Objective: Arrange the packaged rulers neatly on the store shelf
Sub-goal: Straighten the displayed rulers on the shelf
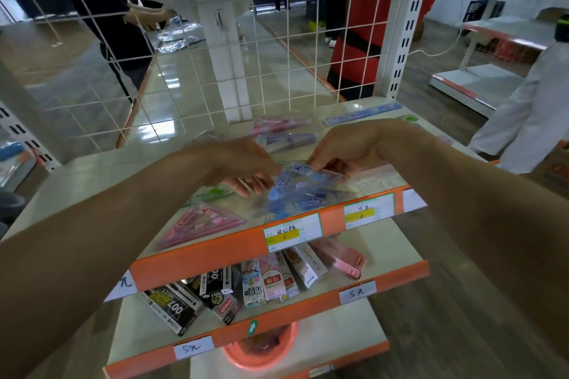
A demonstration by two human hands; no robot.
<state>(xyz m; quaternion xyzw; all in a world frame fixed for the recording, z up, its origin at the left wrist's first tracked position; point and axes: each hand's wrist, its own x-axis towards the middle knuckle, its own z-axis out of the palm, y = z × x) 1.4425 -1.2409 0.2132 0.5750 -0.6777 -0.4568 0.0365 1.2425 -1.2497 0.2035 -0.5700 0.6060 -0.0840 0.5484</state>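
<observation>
Both hands hold a blue packaged ruler set (303,186) just above the front of the white shelf (101,169). My left hand (243,163) grips its left edge and my right hand (345,148) pinches its top right corner. A pink triangular ruler pack (200,223) lies flat at the front left, with a green pack (212,194) behind it. Further back lie a pink pack (277,126) and a purple pack (286,140). A long blue ruler (363,114) rests near the back right corner.
A white wire grid (184,71) backs the shelf, with people standing beyond it. The orange shelf lip (215,255) carries price tags. The lower shelf holds boxed goods (261,280), and a pink basin (261,348) sits below. A person in white stands at the right.
</observation>
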